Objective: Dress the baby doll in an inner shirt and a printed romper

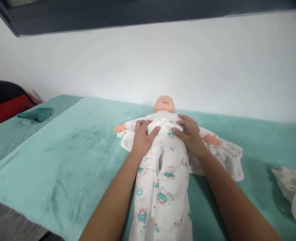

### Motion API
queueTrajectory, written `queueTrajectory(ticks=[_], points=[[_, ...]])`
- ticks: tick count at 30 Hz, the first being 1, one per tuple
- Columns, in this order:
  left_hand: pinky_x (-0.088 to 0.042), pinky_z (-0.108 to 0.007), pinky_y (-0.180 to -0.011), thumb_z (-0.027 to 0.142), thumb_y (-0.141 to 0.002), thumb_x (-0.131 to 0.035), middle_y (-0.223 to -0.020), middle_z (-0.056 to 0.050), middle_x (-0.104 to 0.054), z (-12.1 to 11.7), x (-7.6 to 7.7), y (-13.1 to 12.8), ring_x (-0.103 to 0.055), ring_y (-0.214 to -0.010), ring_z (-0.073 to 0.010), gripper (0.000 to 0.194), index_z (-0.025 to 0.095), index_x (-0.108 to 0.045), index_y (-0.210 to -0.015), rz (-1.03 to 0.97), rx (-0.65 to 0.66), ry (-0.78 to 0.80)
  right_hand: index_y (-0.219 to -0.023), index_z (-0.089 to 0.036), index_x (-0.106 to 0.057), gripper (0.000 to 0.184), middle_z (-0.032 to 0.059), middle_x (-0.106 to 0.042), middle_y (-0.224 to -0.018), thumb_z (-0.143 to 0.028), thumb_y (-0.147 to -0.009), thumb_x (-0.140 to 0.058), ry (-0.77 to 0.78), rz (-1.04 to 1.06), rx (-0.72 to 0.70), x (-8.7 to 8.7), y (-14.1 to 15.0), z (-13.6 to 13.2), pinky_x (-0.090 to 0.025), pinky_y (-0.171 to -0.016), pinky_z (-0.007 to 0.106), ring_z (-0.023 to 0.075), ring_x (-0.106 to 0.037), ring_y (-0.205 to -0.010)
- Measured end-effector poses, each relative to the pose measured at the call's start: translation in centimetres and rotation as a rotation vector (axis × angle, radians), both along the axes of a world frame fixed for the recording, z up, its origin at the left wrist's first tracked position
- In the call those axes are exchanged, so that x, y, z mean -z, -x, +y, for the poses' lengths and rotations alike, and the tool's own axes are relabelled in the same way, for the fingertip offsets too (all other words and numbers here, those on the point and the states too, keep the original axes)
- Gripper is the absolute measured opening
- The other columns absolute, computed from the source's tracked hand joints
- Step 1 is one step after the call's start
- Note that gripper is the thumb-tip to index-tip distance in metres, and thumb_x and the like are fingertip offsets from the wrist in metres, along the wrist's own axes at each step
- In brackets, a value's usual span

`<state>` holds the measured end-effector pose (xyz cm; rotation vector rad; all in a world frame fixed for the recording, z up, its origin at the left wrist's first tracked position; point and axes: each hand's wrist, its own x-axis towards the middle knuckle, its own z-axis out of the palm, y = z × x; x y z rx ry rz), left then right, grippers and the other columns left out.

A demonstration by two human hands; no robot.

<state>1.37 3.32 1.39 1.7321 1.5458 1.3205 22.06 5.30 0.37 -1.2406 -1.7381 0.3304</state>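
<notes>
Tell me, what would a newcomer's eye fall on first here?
Probably the baby doll, lying face-up mid-picture on the green mat, its head toward the white wall. Next come the patterned white trousers over its torso, with the left hand and right hand at either side of the waistband.

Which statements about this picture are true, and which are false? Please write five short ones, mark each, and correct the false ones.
1. The doll lies face up on the green sheet. True.
2. The pants are plain white. False: they are white with small printed pictures.
3. The left hand and the right hand touch the pants on opposite sides. True.
4. Both of the doll's arms lie folded on its chest. False: they are spread out to the sides.
5. The doll's head is at the end near the wall. True.
</notes>
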Motion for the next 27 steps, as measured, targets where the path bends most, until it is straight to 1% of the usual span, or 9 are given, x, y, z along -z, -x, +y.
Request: queueTrajectory(ticks=[4, 6, 11, 14, 18, 21, 23, 25, 27], points=[[-0.045, -0.032, -0.087, 0.040, -0.086, -0.068, -0.102, -0.006, -0.053, 0.1, 0.5, -0.4, -0.053, -0.100, -0.0197, 0.023, 0.020, -0.058, -0.088, 0.088, -0.076, -0.179, -0.083, -0.024, -0.058, 0.032, 0.0098, -0.054, -0.133, -0.053, -0.077, -0.070, -0.027, 0.022, 0.022, -0.1, 0.3, 0.0, -0.027, -0.110, 0.056, 0.0332, -0.044, -0.128], [-0.042, -0.032, -0.080, 0.042, -0.088, -0.065, -0.087, -0.004, -0.053, 0.0, 1.0, -0.4, -0.052, -0.091, -0.0192, 0.030, 0.020, -0.052, -0.073, 0.161, -0.114, -0.286, -0.077, -0.023, -0.057, 0.029, 0.0101, -0.055, -0.126, -0.047, -0.075, -0.073, -0.112, 0.051, 0.042, -0.4, 0.6, -0.5, -0.032, -0.107, 0.052, 0.0315, -0.046, -0.123], [-0.034, -0.030, -0.068, 0.052, -0.094, -0.052, -0.063, 0.000, -0.047, -0.6, 1.6, -0.1, -0.049, -0.073, -0.0175, 0.047, 0.021, -0.043, -0.060, 0.281, -0.143, -0.338, -0.065, -0.022, -0.049, 0.031, 0.0029, -0.057, -0.085, -0.039, -0.079, -0.070, -0.273, 0.074, 0.083, -0.7, 1.3, -2.9, -0.043, -0.082, 0.038, 0.0220, -0.053, -0.087], [-0.029, -0.030, -0.062, 0.060, -0.092, -0.050, -0.060, 0.000, -0.050, -1.4, 1.6, 0.4, -0.050, -0.066, -0.0168, 0.049, 0.021, -0.049, -0.062, 0.320, -0.127, -0.204, -0.059, -0.022, -0.043, 0.038, -0.0042, -0.042, -0.061, -0.042, -0.081, -0.067, -0.116, 0.114, 0.114, -0.2, 1.1, -4.5, -0.037, -0.064, 0.031, 0.0150, -0.043, -0.064], [-0.030, -0.029, -0.063, 0.061, -0.090, -0.052, -0.066, 0.000, -0.059, -3.2, 1.8, 1.5, -0.055, -0.069, -0.0181, 0.044, 0.021, -0.059, -0.073, 0.376, -0.069, -0.082, -0.057, -0.022, -0.040, 0.045, -0.0054, -0.036, -0.056, -0.050, -0.081, -0.064, 0.117, 0.144, 0.156, 0.9, 0.1, -6.4, -0.031, -0.058, 0.030, 0.0130, -0.036, -0.059], [-0.035, -0.029, -0.067, 0.059, -0.089, -0.055, -0.074, -0.001, -0.063, -4.9, 2.0, 2.4, -0.058, -0.077, -0.0195, 0.039, 0.022, -0.063, -0.082, 0.365, 0.007, -0.042, -0.066, -0.022, -0.047, 0.038, -0.0037, -0.046, -0.063, -0.053, -0.084, -0.058, 0.251, 0.151, 0.045, 1.5, -1.0, -7.8, -0.036, -0.062, 0.030, 0.0152, -0.043, -0.064], [-0.040, -0.029, -0.070, 0.057, -0.086, -0.060, -0.085, -0.002, -0.066, -6.1, 2.0, 3.0, -0.059, -0.083, -0.0200, 0.036, 0.022, -0.063, -0.093, 0.304, 0.095, 0.001, -0.083, -0.022, -0.056, 0.031, -0.0015, -0.056, -0.076, -0.052, -0.081, -0.061, 0.328, 0.119, -0.055, 1.8, -1.8, -8.8, -0.041, -0.068, 0.031, 0.0181, -0.050, -0.073], [-0.044, -0.030, -0.075, 0.055, -0.079, -0.069, -0.100, -0.003, -0.066, -7.2, 1.9, 3.6, -0.060, -0.090, -0.0204, 0.044, 0.022, -0.060, -0.106, 0.228, 0.193, 0.040, -0.104, -0.023, -0.056, 0.043, 0.0012, -0.061, -0.093, -0.051, -0.075, -0.070, 0.373, 0.076, -0.103, 2.0, -2.3, -9.7, -0.044, -0.075, 0.032, 0.0210, -0.055, -0.084], [-0.046, -0.031, -0.080, 0.051, -0.072, -0.076, -0.110, -0.004, -0.065, -8.1, 1.9, 3.9, -0.059, -0.095, -0.0211, 0.056, 0.021, -0.056, -0.115, 0.184, 0.248, 0.054, -0.110, -0.023, -0.054, 0.055, 0.0018, -0.062, -0.097, -0.051, -0.068, -0.076, 0.397, 0.049, -0.078, 2.1, -2.4, -10.6, -0.044, -0.076, 0.033, 0.0217, -0.055, -0.086]])
